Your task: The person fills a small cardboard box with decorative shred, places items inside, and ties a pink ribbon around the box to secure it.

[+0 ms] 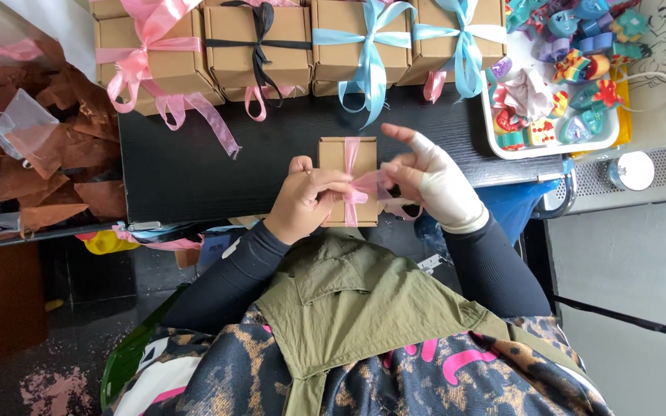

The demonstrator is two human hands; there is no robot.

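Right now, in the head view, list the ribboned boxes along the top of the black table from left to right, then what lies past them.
Pink-ribboned box → black-ribboned box → box with light blue ribbon → second blue-ribboned box → white tray of colourful toys.

Surface: you work at a black wood-grain table.
Near edge: a small brown cardboard box lies before you, crossed by a pink ribbon.
Far edge: you face a row of brown boxes, touching side by side.
Row, from your left: a pink-ribboned box, a black-ribboned box, and two light-blue-ribboned boxes.
Ribbon tails: pink and blue ends trail onto the tabletop.
Right end: a white tray of small colourful pieces sits on the table.
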